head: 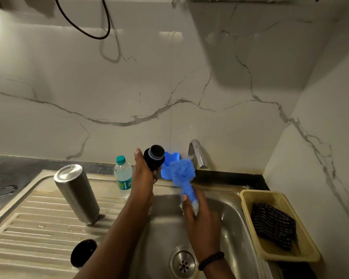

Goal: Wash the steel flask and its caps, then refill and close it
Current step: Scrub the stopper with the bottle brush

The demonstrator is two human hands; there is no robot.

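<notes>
Two hands up over the sink (226,224): left hand (142,178) wrapped around the black inner cap (154,158), right hand (199,214) gripping a fuzzy blue brush (182,172) just beside it. Steel flask (77,194) sits upside down on the ribbed draining surface (34,224), other black cap (83,252) nearer the camera. Water bottle (123,176) behind.

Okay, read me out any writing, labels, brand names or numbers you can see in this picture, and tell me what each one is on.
"20": on the teal label of the clear plastic water bottle with the green cap, standing on the steel drainboard.
"S": a large white letter on the same label; the rest is hidden behind the left hand.
Small print on that label: too blurred to read.
Nothing else carries readable text.
</notes>
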